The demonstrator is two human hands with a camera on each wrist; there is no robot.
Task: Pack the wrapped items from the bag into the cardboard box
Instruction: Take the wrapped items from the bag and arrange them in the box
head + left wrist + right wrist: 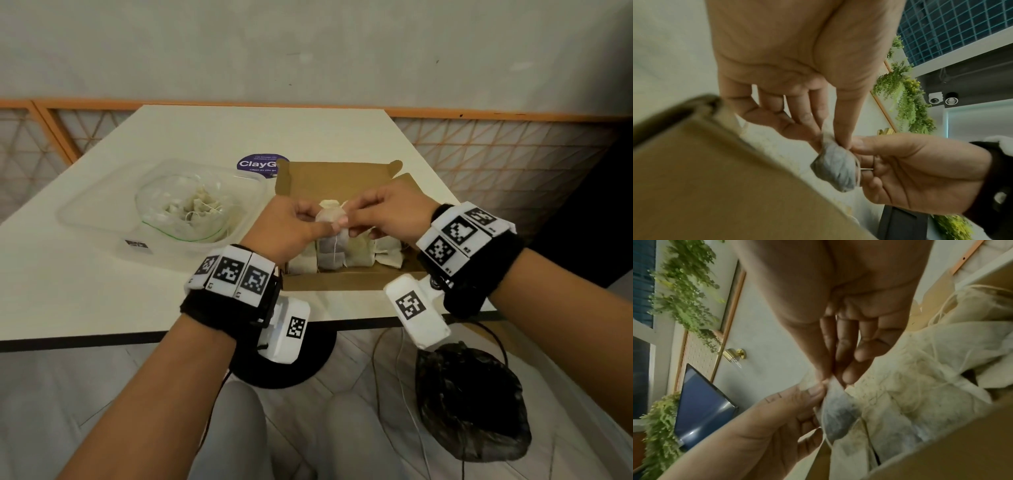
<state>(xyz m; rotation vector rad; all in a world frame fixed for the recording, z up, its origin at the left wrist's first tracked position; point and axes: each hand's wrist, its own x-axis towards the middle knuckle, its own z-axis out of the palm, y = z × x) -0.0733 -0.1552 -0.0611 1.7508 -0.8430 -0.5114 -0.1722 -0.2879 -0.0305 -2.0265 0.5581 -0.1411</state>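
Both hands meet above an open cardboard box (342,178) on a pale counter (239,137), sharing one small wrapped item (330,219) between them. The left hand (291,229) pinches the item's upper edge between thumb and fingertips; the right hand (387,212) pinches the same edge from the other side, its remaining fingers loosely curled. The item is a soft pouch of thin, translucent off-white fabric, puckered at the top where it is held, with a dark grey filling showing through its lower half. From the left wrist view the wrapped item (835,167) hangs as a creased, rounded lump, and a fine pale string (866,169) runs off its side. Beneath it, packed pouches (342,255) of the same gauzy material lie side by side in the box, cream and faintly speckled; how many there are cannot be told, as the hands cover part of the row. The box is plain brown board with rounded flap corners. To its left a clear plastic bag (186,209) with a green rim line holds more crumpled pouches and sits inside a clear, round-cornered plastic tub (85,209). A purple round sticker (257,164) behind the box is partly hidden by a flap, its wording cut off.
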